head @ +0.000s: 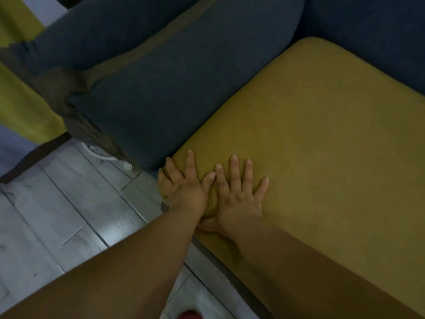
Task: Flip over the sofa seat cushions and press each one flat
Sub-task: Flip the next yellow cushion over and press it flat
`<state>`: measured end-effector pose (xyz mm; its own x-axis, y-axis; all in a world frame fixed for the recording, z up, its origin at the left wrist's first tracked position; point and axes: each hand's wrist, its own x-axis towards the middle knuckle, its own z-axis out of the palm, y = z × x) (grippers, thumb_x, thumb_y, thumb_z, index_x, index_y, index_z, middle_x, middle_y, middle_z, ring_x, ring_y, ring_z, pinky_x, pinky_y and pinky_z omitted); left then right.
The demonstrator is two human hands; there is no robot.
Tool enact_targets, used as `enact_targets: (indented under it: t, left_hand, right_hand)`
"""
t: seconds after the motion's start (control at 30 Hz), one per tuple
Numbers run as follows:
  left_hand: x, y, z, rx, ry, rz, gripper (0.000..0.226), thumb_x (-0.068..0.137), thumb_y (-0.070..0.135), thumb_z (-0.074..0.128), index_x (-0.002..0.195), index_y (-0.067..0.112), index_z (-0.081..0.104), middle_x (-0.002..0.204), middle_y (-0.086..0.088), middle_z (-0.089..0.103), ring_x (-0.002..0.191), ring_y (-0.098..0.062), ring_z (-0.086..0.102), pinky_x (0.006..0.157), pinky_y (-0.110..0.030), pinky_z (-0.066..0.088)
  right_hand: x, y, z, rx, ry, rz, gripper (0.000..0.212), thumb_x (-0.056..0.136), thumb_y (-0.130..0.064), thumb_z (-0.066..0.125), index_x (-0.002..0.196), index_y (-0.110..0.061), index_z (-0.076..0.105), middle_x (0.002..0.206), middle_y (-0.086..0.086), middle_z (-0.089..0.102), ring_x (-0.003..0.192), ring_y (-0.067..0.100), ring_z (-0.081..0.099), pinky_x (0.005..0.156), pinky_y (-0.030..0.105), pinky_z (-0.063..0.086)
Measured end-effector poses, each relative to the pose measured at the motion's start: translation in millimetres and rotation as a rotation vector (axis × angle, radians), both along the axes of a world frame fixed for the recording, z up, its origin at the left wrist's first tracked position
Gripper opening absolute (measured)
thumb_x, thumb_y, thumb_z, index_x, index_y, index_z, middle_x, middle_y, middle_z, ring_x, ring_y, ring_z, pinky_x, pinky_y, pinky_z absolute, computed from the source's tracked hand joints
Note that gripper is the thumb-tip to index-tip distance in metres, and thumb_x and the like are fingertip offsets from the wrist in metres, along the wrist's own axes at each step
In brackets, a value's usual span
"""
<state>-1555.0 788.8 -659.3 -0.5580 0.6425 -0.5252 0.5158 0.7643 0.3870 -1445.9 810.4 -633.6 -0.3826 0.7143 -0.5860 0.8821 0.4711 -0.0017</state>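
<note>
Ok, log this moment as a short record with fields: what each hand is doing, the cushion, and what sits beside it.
left hand: flat, fingers spread, on the cushion's front-left corner beside the armrest
right hand: flat, fingers spread, pressing close beside the left
seat cushion: mustard yellow, lying in the sofa frame, dented between the hands
armrest: dark blue, against the cushion's left edge
floor: pale tiles
</note>
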Motion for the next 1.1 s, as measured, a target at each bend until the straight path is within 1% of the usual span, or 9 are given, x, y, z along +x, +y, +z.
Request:
enact_targets:
  t: [0.2,0.3,0.47,0.57,0.63,0.77,0.9,1.03,1.1]
  left_hand:
    - [4.2,-4.8,23.3,-0.005,0.060,-0.023,0.077,0.084,0.077,0.018,0.149,0.044,-0.009,0.160,-0.004,-0.013,0.146,-0.033,-0.008,0.117,-0.050,0.005]
    - [46.8,-17.8,37.7,-0.019,0.189,-0.099,0.071,0.091,0.069,0.013,0.152,0.035,-0.005,0.160,-0.006,-0.013,0.146,-0.032,-0.013,0.115,-0.059,0.006]
    - [206.9,-53.4,46.5,0.021,0.372,-0.582,0.059,0.099,0.050,0.008,0.151,0.031,-0.012,0.159,-0.007,-0.023,0.144,-0.030,-0.024,0.111,-0.065,-0.005]
    - [305.3,-82.6,48.8,0.113,0.358,-0.806,0.059,0.098,0.042,0.010,0.152,0.029,-0.010,0.158,-0.006,-0.023,0.144,-0.028,-0.024,0.112,-0.063,-0.008]
    - [358.5,-103.9,47.2,0.180,0.316,-0.917,0.067,0.089,0.044,0.003,0.154,0.024,-0.002,0.160,-0.006,-0.019,0.146,-0.028,-0.019,0.111,-0.062,-0.012]
    - [443.9,-145.6,44.9,0.282,0.251,-1.223,0.076,0.088,0.051,0.021,0.153,0.012,0.014,0.161,-0.010,-0.001,0.148,-0.030,-0.001,0.110,-0.067,0.000]
    - [476.0,-163.6,51.0,0.123,0.337,-1.604,0.114,0.078,0.078,0.036,0.143,0.013,-0.031,0.147,-0.011,-0.044,0.136,-0.032,-0.039,0.106,-0.070,-0.015]
    - [489.3,-166.2,55.3,-0.003,0.474,-1.635,0.137,0.063,0.086,0.049,0.136,0.010,-0.038,0.143,-0.015,-0.049,0.133,-0.039,-0.042,0.101,-0.072,-0.015]
    - [493.8,-166.4,50.8,-0.033,0.524,-1.625,0.139,0.063,0.087,0.050,0.131,0.009,-0.043,0.140,-0.016,-0.051,0.130,-0.040,-0.044,0.098,-0.073,-0.017]
  right_hand:
    - [21.5,-10.5,23.3,0.068,0.222,0.045,0.121,0.069,-0.082,0.052,0.149,-0.031,-0.023,0.154,0.000,-0.036,0.139,0.032,-0.037,0.104,0.069,-0.020]
    - [73.6,-33.2,29.5,0.098,0.317,0.080,0.114,0.072,-0.081,0.050,0.150,-0.035,-0.019,0.157,-0.007,-0.030,0.142,0.024,-0.032,0.107,0.066,-0.017]
    - [227.3,-86.8,25.9,0.173,0.328,-0.072,0.119,0.066,-0.084,0.049,0.154,-0.028,-0.008,0.160,-0.011,-0.019,0.145,0.018,-0.024,0.110,0.059,-0.018]
    - [316.2,-120.2,27.7,0.200,0.335,-0.226,0.117,0.055,-0.081,0.050,0.152,-0.020,0.025,0.162,-0.003,0.016,0.149,0.021,0.005,0.112,0.059,0.001]
    - [370.5,-143.8,28.2,0.198,0.329,-0.302,0.114,0.054,-0.079,0.046,0.150,-0.019,0.033,0.159,-0.002,0.025,0.148,0.023,0.016,0.110,0.059,0.009]
    - [465.7,-206.2,22.6,0.229,0.249,-0.450,0.114,0.060,-0.076,0.041,0.155,-0.021,0.011,0.164,-0.002,0.006,0.149,0.025,0.004,0.111,0.064,0.014]
    - [509.5,-254.3,9.9,0.176,0.250,-0.547,0.124,0.066,-0.064,0.063,0.153,-0.026,-0.016,0.161,-0.002,-0.019,0.149,0.028,-0.010,0.113,0.063,0.017]
    - [501.2,-258.2,-0.3,0.177,0.317,-0.675,0.135,0.064,-0.071,0.068,0.149,-0.025,-0.026,0.160,0.003,-0.023,0.147,0.035,-0.008,0.114,0.057,0.019]
    - [499.5,-255.4,-2.0,0.197,0.325,-0.672,0.127,0.076,-0.068,0.061,0.138,-0.027,-0.043,0.150,0.001,-0.043,0.142,0.033,-0.029,0.117,0.054,0.002]
